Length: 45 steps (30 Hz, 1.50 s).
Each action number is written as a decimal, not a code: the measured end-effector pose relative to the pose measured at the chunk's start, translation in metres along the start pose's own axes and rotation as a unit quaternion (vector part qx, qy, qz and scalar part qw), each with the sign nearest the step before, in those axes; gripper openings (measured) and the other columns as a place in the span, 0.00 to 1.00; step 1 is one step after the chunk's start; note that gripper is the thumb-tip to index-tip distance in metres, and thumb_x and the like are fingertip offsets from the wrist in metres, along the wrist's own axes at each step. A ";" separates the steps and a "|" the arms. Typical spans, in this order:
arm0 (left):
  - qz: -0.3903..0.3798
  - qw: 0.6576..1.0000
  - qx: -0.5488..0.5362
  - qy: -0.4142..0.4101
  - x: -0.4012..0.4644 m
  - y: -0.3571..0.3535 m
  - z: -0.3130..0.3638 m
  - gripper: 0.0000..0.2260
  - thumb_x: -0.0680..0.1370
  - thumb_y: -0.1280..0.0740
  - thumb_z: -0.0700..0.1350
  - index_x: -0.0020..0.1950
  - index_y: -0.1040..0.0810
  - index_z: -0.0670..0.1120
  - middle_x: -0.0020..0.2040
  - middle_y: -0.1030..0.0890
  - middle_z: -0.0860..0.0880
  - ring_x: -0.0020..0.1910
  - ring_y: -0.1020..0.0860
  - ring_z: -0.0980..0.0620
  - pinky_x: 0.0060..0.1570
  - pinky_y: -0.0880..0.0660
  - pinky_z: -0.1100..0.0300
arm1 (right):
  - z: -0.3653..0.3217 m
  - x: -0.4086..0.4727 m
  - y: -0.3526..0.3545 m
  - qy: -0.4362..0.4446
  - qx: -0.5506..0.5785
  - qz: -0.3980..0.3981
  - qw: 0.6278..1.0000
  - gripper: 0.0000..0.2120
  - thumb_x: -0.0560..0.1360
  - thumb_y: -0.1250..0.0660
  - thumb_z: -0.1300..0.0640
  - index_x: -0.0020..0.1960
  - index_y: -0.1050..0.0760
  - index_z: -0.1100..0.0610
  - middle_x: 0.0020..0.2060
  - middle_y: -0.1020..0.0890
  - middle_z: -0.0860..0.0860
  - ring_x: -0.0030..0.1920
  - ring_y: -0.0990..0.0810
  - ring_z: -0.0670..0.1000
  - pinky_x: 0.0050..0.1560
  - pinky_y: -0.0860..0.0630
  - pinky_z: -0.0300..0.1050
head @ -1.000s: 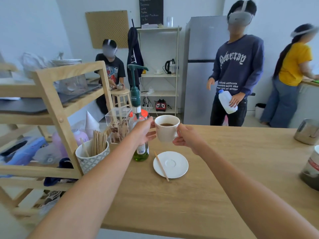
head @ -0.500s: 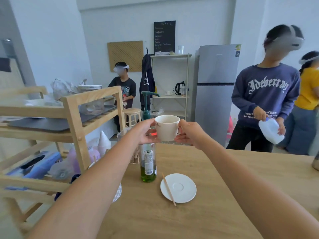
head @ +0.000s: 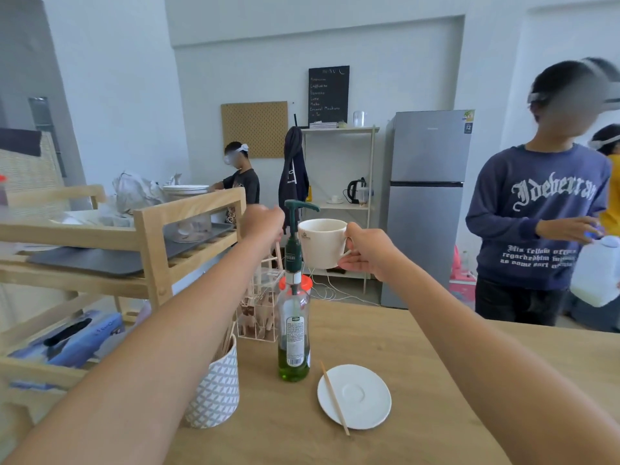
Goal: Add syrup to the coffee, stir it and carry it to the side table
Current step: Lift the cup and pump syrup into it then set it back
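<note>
The long wooden table (head: 436,380) fills the near room, with a wooden rack (head: 151,236) crowding its left end. On the bare top stand a green syrup bottle (head: 294,333) with a tall pump (head: 297,209), a patterned pot (head: 216,387) of sticks to its left, and a white saucer (head: 360,394) to its right with a stirrer (head: 333,397) lying across its rim.

The right hand (head: 367,250) is closed around the handle of the white cup (head: 321,241), holding it in the air, well above the table, with its rim just under the pump's spout. From here I cannot see the coffee inside. The left hand (head: 263,223) is curled into a loose fist just beside the pump head; whether it touches the pump, I cannot tell, and it holds nothing that I can see.

The risks look plain. The bottle is tall and narrow with nothing steadying its body, so a press that comes from the side could tip it toward the cup or the saucer. If the cup sits a little off the spout, syrup would run down its outside or drip onto the table. A cup held only by its handle may tilt when the pump is pressed, and slop coffee. The stirrer, merely resting on the saucer, would roll off at a knock.
</note>
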<state>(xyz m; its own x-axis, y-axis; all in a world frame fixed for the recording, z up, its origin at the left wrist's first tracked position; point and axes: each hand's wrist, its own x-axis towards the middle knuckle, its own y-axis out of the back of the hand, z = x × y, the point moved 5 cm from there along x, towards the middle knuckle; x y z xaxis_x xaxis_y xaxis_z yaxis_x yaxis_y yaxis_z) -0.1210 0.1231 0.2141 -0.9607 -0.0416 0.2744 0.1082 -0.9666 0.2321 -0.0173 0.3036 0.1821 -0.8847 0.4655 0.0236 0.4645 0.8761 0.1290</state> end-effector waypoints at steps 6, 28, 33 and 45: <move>-0.039 0.955 0.194 -0.222 0.019 -0.001 0.062 0.14 0.80 0.47 0.48 0.44 0.26 0.42 0.40 0.25 0.44 0.34 0.29 0.51 0.34 0.35 0.58 | -0.001 0.007 0.000 0.001 0.014 0.005 1.000 0.12 0.73 0.40 0.54 0.38 0.28 0.62 0.36 0.18 0.62 0.25 0.17 0.52 0.24 0.22 0.39; -0.262 0.854 0.408 -0.189 0.044 -0.056 0.039 0.24 0.82 0.57 0.50 0.74 0.36 0.44 0.75 0.37 0.42 0.73 0.39 0.44 0.69 0.42 0.51 | 0.010 0.013 0.002 0.008 0.020 -0.005 1.000 0.12 0.73 0.39 0.55 0.34 0.29 0.61 0.35 0.18 0.62 0.29 0.17 0.53 0.27 0.21 0.39; -0.240 0.867 0.384 -0.207 0.045 -0.057 0.036 0.24 0.81 0.56 0.51 0.73 0.34 0.46 0.74 0.36 0.42 0.72 0.38 0.43 0.68 0.40 0.49 | 0.013 0.013 0.001 0.008 0.022 -0.008 1.000 0.13 0.74 0.39 0.54 0.35 0.29 0.61 0.34 0.18 0.61 0.30 0.17 0.53 0.30 0.19 0.41; -0.219 0.899 0.320 -0.206 0.040 -0.059 0.015 0.22 0.81 0.54 0.52 0.69 0.30 0.49 0.70 0.33 0.42 0.68 0.34 0.44 0.61 0.38 0.52 | 0.028 0.015 -0.004 -0.003 0.016 -0.008 1.000 0.12 0.73 0.39 0.55 0.34 0.29 0.61 0.37 0.19 0.62 0.30 0.17 0.54 0.29 0.19 0.40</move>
<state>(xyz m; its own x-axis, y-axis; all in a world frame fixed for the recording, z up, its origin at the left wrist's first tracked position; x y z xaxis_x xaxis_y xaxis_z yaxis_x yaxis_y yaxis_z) -0.1617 0.1818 0.2254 -0.7851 0.5314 0.3182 -0.0049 -0.5191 0.8547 -0.0310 0.3106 0.1546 -0.8921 0.4516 0.0156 0.4508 0.8873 0.0974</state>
